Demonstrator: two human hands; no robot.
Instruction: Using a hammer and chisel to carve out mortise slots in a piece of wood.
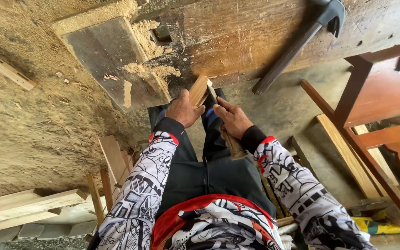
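Note:
My left hand point(183, 110) grips a small light wooden block point(198, 90), holding it upright in front of my lap. My right hand point(231, 119) is closed on a chisel point(228, 134) with a pale wooden handle; its metal blade points up and rests against the right side of the block. Both hands are close together just below the edge of a worn wooden workbench point(237, 41). My sleeves are patterned white and black with red cuffs.
A hammer point(302, 39) with a dark handle lies on the workbench at the upper right. Sawdust covers the ground at left. Wooden planks point(24, 208) lie at lower left. A reddish wooden frame point(371, 139) and loose boards stand at right.

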